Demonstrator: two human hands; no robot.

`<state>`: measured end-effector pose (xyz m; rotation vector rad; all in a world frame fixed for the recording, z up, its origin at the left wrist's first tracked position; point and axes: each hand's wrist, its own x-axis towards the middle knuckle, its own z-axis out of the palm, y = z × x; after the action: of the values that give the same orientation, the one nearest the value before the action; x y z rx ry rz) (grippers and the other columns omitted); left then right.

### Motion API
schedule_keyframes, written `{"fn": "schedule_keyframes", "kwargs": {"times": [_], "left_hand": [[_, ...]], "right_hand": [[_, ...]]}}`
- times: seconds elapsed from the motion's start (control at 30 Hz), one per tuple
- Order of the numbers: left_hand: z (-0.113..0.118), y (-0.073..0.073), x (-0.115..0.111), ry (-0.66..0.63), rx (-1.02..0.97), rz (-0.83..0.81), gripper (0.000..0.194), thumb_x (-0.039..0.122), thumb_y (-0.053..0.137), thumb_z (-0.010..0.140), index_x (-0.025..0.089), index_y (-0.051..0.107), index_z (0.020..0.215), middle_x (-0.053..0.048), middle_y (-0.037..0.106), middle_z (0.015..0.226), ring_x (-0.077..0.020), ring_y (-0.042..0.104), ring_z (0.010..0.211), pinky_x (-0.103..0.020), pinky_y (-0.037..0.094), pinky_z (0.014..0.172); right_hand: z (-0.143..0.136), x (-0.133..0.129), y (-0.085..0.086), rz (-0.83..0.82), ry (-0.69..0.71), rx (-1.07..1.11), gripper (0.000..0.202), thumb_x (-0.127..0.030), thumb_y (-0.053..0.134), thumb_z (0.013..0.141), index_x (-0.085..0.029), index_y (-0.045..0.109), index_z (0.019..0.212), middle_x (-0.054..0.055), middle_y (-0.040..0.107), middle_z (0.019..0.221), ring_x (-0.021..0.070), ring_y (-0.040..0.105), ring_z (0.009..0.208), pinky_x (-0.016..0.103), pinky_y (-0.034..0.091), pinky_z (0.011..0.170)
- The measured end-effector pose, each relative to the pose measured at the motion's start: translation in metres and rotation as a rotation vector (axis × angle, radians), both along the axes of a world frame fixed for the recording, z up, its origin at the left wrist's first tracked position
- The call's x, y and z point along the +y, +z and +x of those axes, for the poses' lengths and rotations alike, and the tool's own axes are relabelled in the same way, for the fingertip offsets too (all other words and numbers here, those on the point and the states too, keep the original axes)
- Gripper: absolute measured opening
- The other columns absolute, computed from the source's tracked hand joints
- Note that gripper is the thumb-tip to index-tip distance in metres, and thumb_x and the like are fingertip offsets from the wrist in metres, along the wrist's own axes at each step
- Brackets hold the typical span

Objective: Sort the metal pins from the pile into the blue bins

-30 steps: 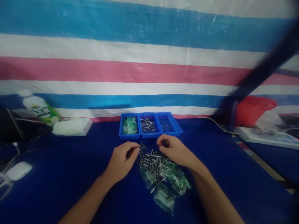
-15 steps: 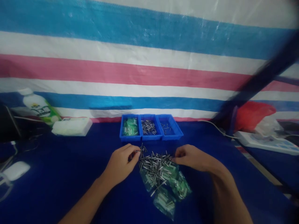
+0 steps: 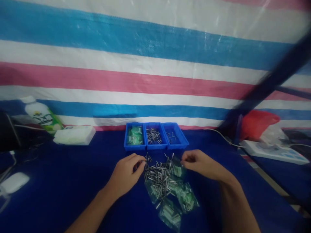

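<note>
A loose heap of small metal pins [image 3: 157, 176] lies on the blue tabletop between my hands. My left hand [image 3: 128, 170] is closed at the heap's left edge, thumb and forefinger pinching what looks like one thin metal pin. On the right side, my right hand [image 3: 200, 163] has its fingers pinched at the edge of a small clear plastic bag [image 3: 177, 169] with pale pieces inside. More such bags lie under and in front of the heap, among them a greenish bag [image 3: 187, 197] and a front bag [image 3: 170, 214].
Behind the heap stand three joined blue trays: a left tray [image 3: 135, 149] with green bags, a middle tray [image 3: 157, 147] with pins, a right tray [image 3: 181, 142] with few pins. A bottle [image 3: 42, 113], tissue pack [image 3: 75, 135], white case [image 3: 15, 183] and power strip [image 3: 274, 152] lie outward.
A small bag at the heap's upper right has come up beside my right fingers, and pins there have shifted. My left hand has hardly moved. The whole view has tilted slightly upward.
</note>
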<state>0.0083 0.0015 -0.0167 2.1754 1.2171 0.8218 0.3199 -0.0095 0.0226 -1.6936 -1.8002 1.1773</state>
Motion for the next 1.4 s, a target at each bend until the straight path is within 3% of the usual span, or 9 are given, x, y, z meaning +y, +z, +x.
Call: {"fn": "schedule_keyframes", "kwargs": {"times": [0.33,0.5,0.6,0.7,0.83,0.97,1.13,1.3,1.4], "left_hand": [[0.009,0.007,-0.010,-0.060,-0.163,-0.054,0.040,0.036,0.063,0.093,0.028,0.059,0.132,-0.005,0.064,0.110,-0.0175,0.059,0.086,-0.029,0.047,0.070],[0.012,0.012,-0.010,-0.055,-0.311,-0.223,0.017,0.033,0.063,0.092,0.019,0.071,0.093,-0.002,0.065,0.080,-0.0140,0.055,0.069,-0.026,0.042,0.063],[0.013,0.011,-0.009,-0.006,-0.382,-0.251,0.019,0.033,0.061,0.094,0.017,0.070,0.087,-0.001,0.064,0.076,-0.0139,0.055,0.068,-0.026,0.042,0.064],[0.012,0.009,-0.007,0.030,-0.396,-0.150,0.017,0.032,0.060,0.095,0.017,0.069,0.091,-0.002,0.065,0.083,-0.0135,0.056,0.071,-0.026,0.043,0.065],[0.011,0.005,-0.007,0.051,-0.362,-0.012,0.016,0.030,0.059,0.096,0.019,0.071,0.092,-0.004,0.062,0.097,-0.0132,0.056,0.075,-0.027,0.044,0.066],[0.010,0.002,-0.006,0.049,-0.406,-0.030,0.020,0.025,0.061,0.093,0.024,0.070,0.110,-0.004,0.063,0.100,-0.0135,0.058,0.076,-0.027,0.047,0.067],[0.008,0.004,-0.002,-0.011,-0.665,-0.301,0.038,0.034,0.057,0.095,0.023,0.058,0.131,-0.005,0.066,0.094,-0.0131,0.059,0.070,-0.026,0.049,0.062],[0.010,0.008,-0.001,0.023,-0.735,-0.380,0.043,0.035,0.069,0.086,0.020,0.060,0.126,-0.006,0.070,0.092,-0.0157,0.065,0.075,-0.027,0.053,0.064],[0.011,0.006,-0.002,0.042,-0.703,-0.373,0.038,0.032,0.071,0.085,0.019,0.063,0.120,-0.006,0.072,0.092,-0.0184,0.068,0.082,-0.031,0.055,0.072]], "right_hand": [[-0.048,-0.005,0.006,0.312,0.053,0.384,0.019,-0.037,0.069,0.085,-0.023,0.064,0.073,0.002,0.065,0.079,0.0175,0.056,0.073,0.034,0.047,0.068],[-0.071,-0.005,0.000,0.274,0.057,0.496,0.018,-0.040,0.070,0.088,-0.023,0.069,0.080,0.001,0.067,0.076,0.0165,0.060,0.071,0.033,0.047,0.067],[-0.077,-0.003,-0.003,0.191,0.046,0.580,0.025,-0.047,0.071,0.087,-0.023,0.069,0.095,-0.001,0.065,0.067,0.0152,0.061,0.064,0.031,0.048,0.064],[-0.083,-0.003,-0.007,-0.063,0.078,0.750,0.046,-0.063,0.056,0.093,-0.022,0.067,0.110,-0.002,0.062,0.055,0.0156,0.062,0.051,0.030,0.049,0.056],[-0.095,-0.004,-0.011,-0.285,0.052,0.951,0.057,-0.071,0.048,0.093,-0.021,0.069,0.110,0.007,0.073,0.077,0.0167,0.070,0.058,0.026,0.049,0.050],[-0.103,-0.002,-0.015,-0.171,-0.023,0.940,0.040,-0.059,0.061,0.092,-0.021,0.073,0.098,0.007,0.073,0.086,0.0149,0.070,0.061,0.025,0.048,0.050],[-0.107,-0.001,-0.020,0.170,-0.122,0.752,0.021,-0.041,0.071,0.088,-0.025,0.067,0.101,0.001,0.069,0.079,0.0156,0.065,0.063,0.031,0.048,0.056],[-0.114,-0.005,-0.021,0.276,-0.142,0.744,0.055,-0.036,0.074,0.086,-0.031,0.051,0.135,-0.006,0.056,0.067,0.0134,0.051,0.058,0.031,0.043,0.056],[-0.117,-0.005,-0.019,0.173,-0.119,0.733,0.053,-0.037,0.076,0.083,-0.029,0.057,0.131,-0.004,0.061,0.070,0.0141,0.055,0.062,0.032,0.047,0.062]]}}
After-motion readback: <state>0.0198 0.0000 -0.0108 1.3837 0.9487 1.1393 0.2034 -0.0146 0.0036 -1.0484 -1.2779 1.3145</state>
